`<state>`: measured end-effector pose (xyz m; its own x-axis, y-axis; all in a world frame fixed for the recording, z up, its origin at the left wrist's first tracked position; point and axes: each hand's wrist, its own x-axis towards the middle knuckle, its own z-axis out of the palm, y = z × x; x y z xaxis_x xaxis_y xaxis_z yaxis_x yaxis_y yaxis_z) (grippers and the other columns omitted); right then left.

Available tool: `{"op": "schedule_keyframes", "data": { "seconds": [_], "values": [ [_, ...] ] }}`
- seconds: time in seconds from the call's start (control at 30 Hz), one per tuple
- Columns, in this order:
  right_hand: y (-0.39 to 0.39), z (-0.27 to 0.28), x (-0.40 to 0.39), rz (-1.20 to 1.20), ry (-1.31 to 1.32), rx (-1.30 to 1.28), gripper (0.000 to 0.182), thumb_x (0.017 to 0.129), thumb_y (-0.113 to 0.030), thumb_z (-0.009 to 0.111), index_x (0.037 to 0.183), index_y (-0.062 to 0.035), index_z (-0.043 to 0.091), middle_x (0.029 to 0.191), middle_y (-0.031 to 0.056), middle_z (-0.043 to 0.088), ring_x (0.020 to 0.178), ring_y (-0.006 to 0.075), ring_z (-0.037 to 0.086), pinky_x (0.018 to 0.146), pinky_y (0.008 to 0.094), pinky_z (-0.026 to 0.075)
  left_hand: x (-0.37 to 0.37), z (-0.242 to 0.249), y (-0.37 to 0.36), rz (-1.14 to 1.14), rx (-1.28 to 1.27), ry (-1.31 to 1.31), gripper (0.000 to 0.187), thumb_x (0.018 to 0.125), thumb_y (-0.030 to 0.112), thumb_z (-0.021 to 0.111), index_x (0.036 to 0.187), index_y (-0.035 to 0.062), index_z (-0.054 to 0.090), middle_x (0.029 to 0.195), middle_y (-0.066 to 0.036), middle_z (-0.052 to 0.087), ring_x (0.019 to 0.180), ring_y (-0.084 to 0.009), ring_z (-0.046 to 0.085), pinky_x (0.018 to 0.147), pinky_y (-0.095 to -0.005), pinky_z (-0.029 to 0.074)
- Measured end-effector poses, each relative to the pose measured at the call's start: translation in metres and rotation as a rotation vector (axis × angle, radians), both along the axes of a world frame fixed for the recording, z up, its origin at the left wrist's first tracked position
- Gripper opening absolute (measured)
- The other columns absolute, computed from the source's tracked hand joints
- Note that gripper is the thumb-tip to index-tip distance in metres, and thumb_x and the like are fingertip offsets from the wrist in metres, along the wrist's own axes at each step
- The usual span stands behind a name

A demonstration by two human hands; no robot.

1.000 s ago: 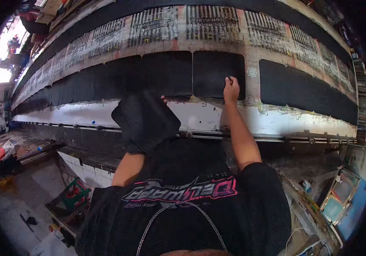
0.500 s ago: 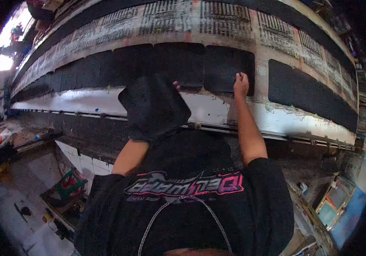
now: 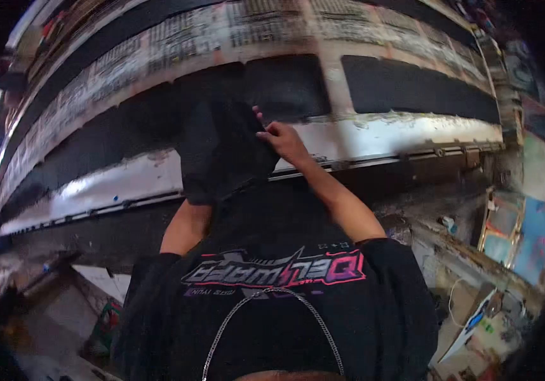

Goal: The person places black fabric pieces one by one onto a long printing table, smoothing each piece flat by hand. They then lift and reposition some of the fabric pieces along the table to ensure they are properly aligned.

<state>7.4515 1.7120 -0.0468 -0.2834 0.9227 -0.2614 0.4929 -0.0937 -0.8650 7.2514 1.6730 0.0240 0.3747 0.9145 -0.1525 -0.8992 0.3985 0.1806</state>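
A stack of black sheets (image 3: 222, 152) lies over my left forearm, and my left hand (image 3: 257, 113) grips it, with only fingertips showing at its right edge. My right hand (image 3: 287, 143) is at the same edge, its thumb and fingers pinched on the black sheets. Behind them, a row of black panels (image 3: 288, 86) lies flat on the long table (image 3: 374, 136). Another black panel (image 3: 412, 89) lies further right, past a narrow gap.
Patterned, worn strips (image 3: 190, 38) run along the table behind the panels. A metal rail (image 3: 374, 163) follows its near edge. Framed panels (image 3: 503, 222) lean at the right, and a green stool (image 3: 104, 327) stands at the lower left.
My right hand has left the flat panel on the table and come left to the held black sheets. The view has turned, so the table now slants and sits further left.
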Motion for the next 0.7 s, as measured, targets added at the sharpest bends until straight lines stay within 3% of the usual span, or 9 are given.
{"op": "schedule_keyframes", "data": {
  "seconds": [0.07,0.2,0.27,0.33,0.4,0.43,0.47,0.57,0.7],
  "values": [
    [-0.001,-0.001,0.015,0.010,0.026,-0.012,0.040,0.097,-0.038,0.070,0.094,0.0019,0.070,0.086,0.0186,0.069,0.082,0.0289,0.067,0.077,0.0394,0.050,0.011,-0.006,-0.003,-0.003,-0.023,0.013,0.062,0.111,0.037,0.041,0.159,-0.0016,0.029,0.161,-0.019,0.039,0.148,-0.0286,0.040,0.125,-0.0385,0.032],
    [0.012,-0.009,0.055,-0.011,-0.048,0.033,0.041,0.099,-0.040,0.066,0.095,0.0008,0.071,0.086,0.0205,0.069,0.081,0.0340,0.066,0.077,0.0396,0.050,0.038,-0.020,-0.001,0.018,-0.059,0.067,0.061,0.112,0.036,0.039,0.158,-0.0017,0.030,0.160,-0.018,0.040,0.147,-0.0275,0.041,0.125,-0.0370,0.032],
    [0.031,-0.014,0.088,-0.195,0.017,0.168,0.039,0.101,-0.038,0.063,0.101,-0.0004,0.071,0.088,0.0193,0.068,0.081,0.0324,0.064,0.078,0.0397,0.049,0.060,-0.026,0.007,0.050,-0.063,0.095,0.060,0.112,0.036,0.038,0.158,-0.0017,0.030,0.160,-0.017,0.040,0.147,-0.0269,0.041,0.125,-0.0362,0.032],
    [0.063,-0.023,0.132,-0.334,0.137,0.280,0.033,0.103,-0.032,0.061,0.102,-0.0001,0.069,0.084,0.0230,0.066,0.079,0.0357,0.067,0.074,0.0445,0.050,0.085,-0.036,0.015,0.090,-0.079,0.117,0.059,0.113,0.036,0.037,0.158,-0.0018,0.030,0.160,-0.017,0.041,0.147,-0.0263,0.042,0.125,-0.0354,0.032],
    [0.101,-0.045,0.182,-0.480,0.073,0.262,0.029,0.104,-0.028,0.060,0.103,0.0003,0.067,0.084,0.0231,0.065,0.081,0.0342,0.066,0.075,0.0430,0.050,0.115,-0.052,0.027,0.144,-0.091,0.134,0.058,0.113,0.036,0.036,0.158,-0.0018,0.031,0.159,-0.017,0.041,0.146,-0.0257,0.042,0.125,-0.0346,0.032],
    [0.118,-0.049,0.220,-0.419,-0.019,0.294,0.034,0.104,-0.031,0.061,0.108,0.0021,0.068,0.090,0.0233,0.066,0.087,0.0375,0.066,0.081,0.0433,0.050,0.129,-0.057,0.031,0.169,-0.091,0.151,0.058,0.113,0.035,0.036,0.158,-0.0019,0.031,0.159,-0.016,0.041,0.146,-0.0254,0.042,0.125,-0.0342,0.031],
    [0.132,-0.049,0.242,-0.482,0.050,0.336,0.038,0.102,-0.034,0.061,0.115,0.0018,0.069,0.102,0.0244,0.070,0.096,0.0403,0.067,0.088,0.0433,0.050,0.141,-0.065,0.035,0.195,-0.097,0.157,0.058,0.113,0.035,0.035,0.157,-0.0019,0.031,0.159,-0.016,0.041,0.146,-0.0251,0.042,0.125,-0.0338,0.031],
    [0.176,-0.110,0.305,-0.555,-0.011,0.266,0.042,0.101,-0.035,0.062,0.121,0.0019,0.068,0.113,0.0253,0.071,0.106,0.0426,0.067,0.093,0.0436,0.051,0.166,-0.069,0.041,0.243,-0.115,0.199,0.057,0.114,0.035,0.034,0.157,-0.0019,0.031,0.159,-0.016,0.042,0.146,-0.0245,0.042,0.125,-0.0330,0.031],
    [0.186,-0.119,0.320,-0.480,-0.119,0.192,0.044,0.101,-0.035,0.062,0.123,0.0018,0.067,0.120,0.0266,0.069,0.113,0.0434,0.066,0.096,0.0447,0.050,0.176,-0.051,0.043,0.208,-0.143,0.202,0.058,0.114,0.035,0.032,0.159,-0.0021,0.028,0.160,-0.017,0.039,0.148,-0.0244,0.039,0.127,-0.0328,0.027]
  ]
}}
